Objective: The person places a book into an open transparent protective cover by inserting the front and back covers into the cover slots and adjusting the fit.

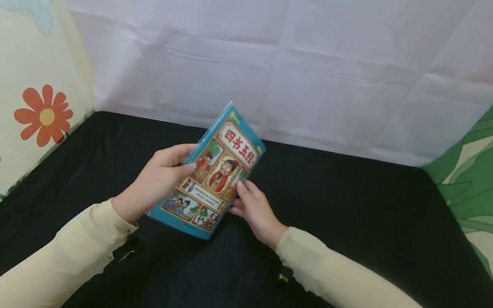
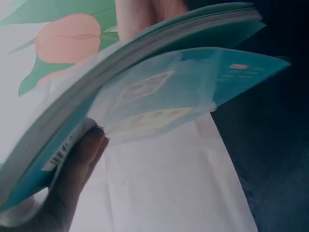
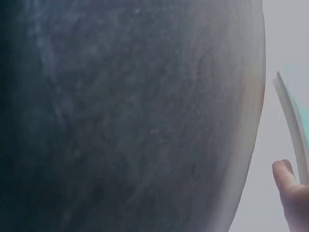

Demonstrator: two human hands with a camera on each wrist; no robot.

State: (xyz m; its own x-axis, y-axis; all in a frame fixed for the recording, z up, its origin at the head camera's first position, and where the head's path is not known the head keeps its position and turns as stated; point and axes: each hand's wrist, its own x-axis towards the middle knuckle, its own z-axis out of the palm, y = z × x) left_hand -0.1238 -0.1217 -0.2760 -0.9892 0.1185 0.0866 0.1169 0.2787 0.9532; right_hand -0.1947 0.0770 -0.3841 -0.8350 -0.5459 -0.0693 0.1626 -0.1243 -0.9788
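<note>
Above the black table [image 1: 363, 224], near its middle, holding a teal book [image 1: 213, 175] tilted, front cover up, far end raised toward the white back wall [image 1: 295, 47]. Gripping the left edge with the left hand [image 1: 157, 182], thumb lying on the cover and fingers curled under. Touching the right edge with the right hand [image 1: 253, 210], fingers bent against it, probably a light pinch. Seeing from the left wrist view the back cover [image 2: 193, 96] hanging a little away from the pages [image 2: 145, 53], so the book is partly opening below. For doing it well: keeping the left thumb firm on the cover, supporting the loose back cover with the fingers underneath, sliding the right fingertips [image 3: 285, 174] along the page edge slowly, not bending the corner, keeping the book over the table.
</note>
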